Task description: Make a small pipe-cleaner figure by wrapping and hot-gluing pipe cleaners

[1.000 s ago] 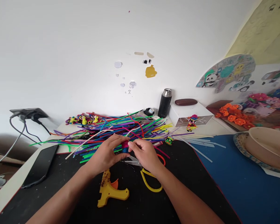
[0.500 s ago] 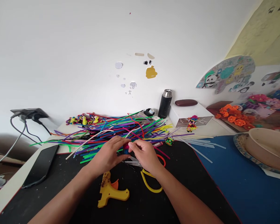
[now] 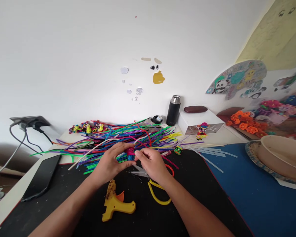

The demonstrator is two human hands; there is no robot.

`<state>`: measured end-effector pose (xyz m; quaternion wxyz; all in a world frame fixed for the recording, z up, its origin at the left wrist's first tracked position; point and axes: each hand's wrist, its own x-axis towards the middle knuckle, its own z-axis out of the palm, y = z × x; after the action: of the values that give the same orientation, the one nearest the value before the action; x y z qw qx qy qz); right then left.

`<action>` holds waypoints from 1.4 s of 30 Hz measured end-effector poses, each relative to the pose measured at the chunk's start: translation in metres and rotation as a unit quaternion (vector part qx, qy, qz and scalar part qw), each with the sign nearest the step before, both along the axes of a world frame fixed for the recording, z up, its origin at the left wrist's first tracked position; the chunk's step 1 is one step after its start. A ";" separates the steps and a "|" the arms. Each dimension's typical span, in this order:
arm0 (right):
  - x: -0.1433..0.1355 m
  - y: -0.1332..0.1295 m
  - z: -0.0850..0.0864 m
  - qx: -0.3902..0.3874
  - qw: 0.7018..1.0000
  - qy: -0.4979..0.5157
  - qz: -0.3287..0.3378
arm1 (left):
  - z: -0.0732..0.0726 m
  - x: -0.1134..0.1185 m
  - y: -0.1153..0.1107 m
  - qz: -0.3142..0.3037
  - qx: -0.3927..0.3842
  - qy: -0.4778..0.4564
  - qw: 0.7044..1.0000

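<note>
Between the thumb and fingers of my left hand (image 3: 111, 161) is a small pink-and-blue coiled pipe-cleaner piece (image 3: 130, 153), pink on top and blue below. My right hand (image 3: 151, 161) is closed at the piece's right side, thumb and forefinger pinched against it; whether a loose end sits in that pinch is hidden. Just below the hands lie scissors (image 3: 159, 193) with yellow and red-orange handles, blades apart. A yellow glue gun (image 3: 120, 204) with an orange trigger lies nearer me on the black mat (image 3: 187, 200).
Behind the hands spreads a heap of coloured pipe cleaners (image 3: 101, 144). A phone (image 3: 41, 177) lies at left. Clear glue sticks (image 3: 209, 151), a small figure (image 3: 201, 131), a black flask (image 3: 173, 110) and a white box (image 3: 199, 120) stand or lie right. A bowl (image 3: 283, 154) is far right.
The left fingers have lifted apart slightly, so more of the pink-and-blue piece shows. The right hand keeps its pinch. The view has shifted a little.
</note>
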<state>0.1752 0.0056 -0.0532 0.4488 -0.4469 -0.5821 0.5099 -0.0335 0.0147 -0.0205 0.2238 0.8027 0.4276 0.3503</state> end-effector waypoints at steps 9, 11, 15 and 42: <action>-0.002 -0.002 -0.001 -0.008 1.000 0.016 0.018 | 0.005 0.003 -0.006 0.012 -0.009 -0.041 0.999; -0.002 -0.002 0.000 -0.017 0.999 0.041 0.029 | 0.004 0.005 -0.008 0.017 -0.012 -0.059 0.998; -0.003 -0.002 0.003 -0.038 0.989 0.120 0.074 | 0.001 0.009 -0.012 0.033 -0.033 -0.097 0.994; -0.004 -0.002 0.005 -0.120 0.956 0.254 0.081 | 0.005 0.018 -0.013 -0.031 -0.255 -0.279 0.925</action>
<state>0.1707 0.0039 -0.0483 0.4819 -0.3045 -0.4177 0.7075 -0.0154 0.0022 -0.0157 0.5417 0.6013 0.3979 0.4321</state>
